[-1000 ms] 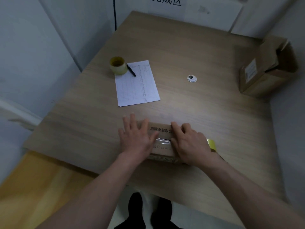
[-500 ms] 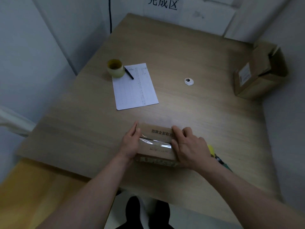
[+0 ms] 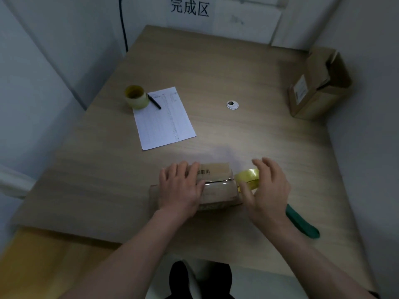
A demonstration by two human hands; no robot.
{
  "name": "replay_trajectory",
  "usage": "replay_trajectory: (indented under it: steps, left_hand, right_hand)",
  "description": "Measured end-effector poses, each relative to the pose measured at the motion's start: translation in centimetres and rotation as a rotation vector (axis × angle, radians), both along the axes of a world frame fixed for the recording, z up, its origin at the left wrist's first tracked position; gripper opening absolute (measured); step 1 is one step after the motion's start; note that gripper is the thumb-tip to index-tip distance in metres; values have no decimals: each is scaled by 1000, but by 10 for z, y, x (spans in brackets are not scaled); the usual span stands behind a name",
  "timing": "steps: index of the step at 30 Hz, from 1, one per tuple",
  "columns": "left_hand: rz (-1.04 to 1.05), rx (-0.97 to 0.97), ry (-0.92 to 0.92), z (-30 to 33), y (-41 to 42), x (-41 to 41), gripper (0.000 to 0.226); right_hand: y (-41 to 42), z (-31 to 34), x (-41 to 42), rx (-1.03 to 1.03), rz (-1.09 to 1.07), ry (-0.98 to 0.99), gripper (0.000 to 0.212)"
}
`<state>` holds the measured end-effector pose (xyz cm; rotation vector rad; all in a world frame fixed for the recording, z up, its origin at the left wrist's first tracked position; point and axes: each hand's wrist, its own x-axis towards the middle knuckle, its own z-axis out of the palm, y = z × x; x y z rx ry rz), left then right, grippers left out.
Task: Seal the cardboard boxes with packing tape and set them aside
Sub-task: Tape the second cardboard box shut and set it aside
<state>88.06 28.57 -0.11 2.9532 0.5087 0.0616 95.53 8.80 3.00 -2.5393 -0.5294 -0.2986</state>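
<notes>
Evidently the sealing step is in hand: the cardboard box [image 3: 212, 186], at six o'clock on the table [image 3: 216, 72], is pressed flat by the left hand [image 3: 180, 186], fingers straight. The tape roll [image 3: 248, 179], touching its three o'clock end, is loosely cupped by the right hand [image 3: 267, 188]. Next, the tape must probably be cut.

**Both hands at the small box near the table edge**

I see my left hand [image 3: 180, 186] lying flat on the small cardboard box [image 3: 216, 184], with a shiny tape strip [image 3: 218, 182] across the top. My right hand [image 3: 266, 190] holds the yellow tape roll [image 3: 248, 179] just beside the right end of the box. A green handle [image 3: 302, 223] sticks out behind this hand. Farther on the wooden table [image 3: 216, 67] are a second tape roll [image 3: 136, 97], a pen [image 3: 154, 102], a paper sheet [image 3: 164, 119] and an open box [image 3: 319, 83].
</notes>
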Motion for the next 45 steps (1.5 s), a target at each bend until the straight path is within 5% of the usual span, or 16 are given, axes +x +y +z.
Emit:
replay_trajectory:
  steps: [5,14,17,20,23,31,34,36,40,43,45]
  left_hand:
    - [-1,44,-35,0,-6,-2,48]
    - [-272,123,-19,10,4,25,51]
    - [-177,97,-53,21,-25,32,32]
    - [-44,-130,-25,18,-52,35,42]
    - [-153,-160,-5,15,-59,39,72]
    - [-491,-331,114,18,-46,49,49]
    - [-386,-374,-140,20,-50,40,35]
    - [-126,-380,-370,14,-62,18,32]
    - [371,-924,-346,0,-98,-20,39]
    - [460,-1377,-350,-7,-109,-18,45]
    - [484,-1512,-350,-13,-108,-12,45]
  right_hand:
    - [-10,-13,3,388,-328,464,67]
    - [-32,-7,21,184,-27,662,15]
    - [-33,1,26,64,-5,679,21]
    - [-35,6,30,-44,3,771,51]
    - [-38,8,36,-20,104,859,85]
    - [-29,6,45,-35,416,665,70]
    - [-21,1,47,-37,332,662,66]
    - [-17,-1,48,-45,264,653,66]
    - [-5,-5,48,-9,231,630,62]
    - [3,-6,48,-26,201,620,62]
    - [5,-7,49,-19,190,626,60]
